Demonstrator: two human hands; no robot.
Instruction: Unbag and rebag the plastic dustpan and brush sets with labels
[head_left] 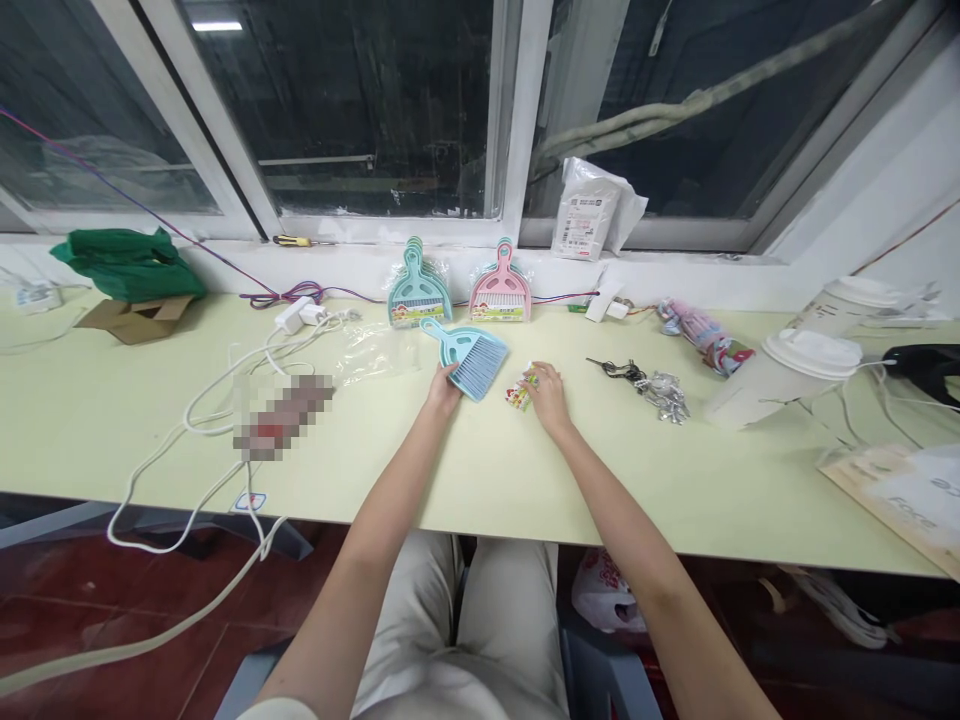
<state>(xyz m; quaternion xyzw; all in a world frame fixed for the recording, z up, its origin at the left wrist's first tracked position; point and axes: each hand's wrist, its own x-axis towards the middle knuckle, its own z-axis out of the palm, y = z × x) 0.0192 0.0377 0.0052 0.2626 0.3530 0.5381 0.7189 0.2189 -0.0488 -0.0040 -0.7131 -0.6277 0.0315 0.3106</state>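
A light blue dustpan with a small brush (478, 366) lies tilted over the table, its handle toward the back left. My left hand (445, 391) grips its lower left edge. To the right, my right hand (548, 393) has its fingers closed on a small colorful printed card (519, 391) near the table surface. Behind them, packaged green dustpan sets (417, 285) and packaged pink dustpan sets (501, 285) lean upright against the wall. A clear plastic bag (375, 352) lies left of the blue dustpan.
White cables (202, 400) and a pixelated item (283, 418) lie on the left. Keys (660, 391), a doll-like item (701, 333) and white lidded cups (787, 375) stand or lie on the right. The table's front edge (487, 532) runs before my lap.
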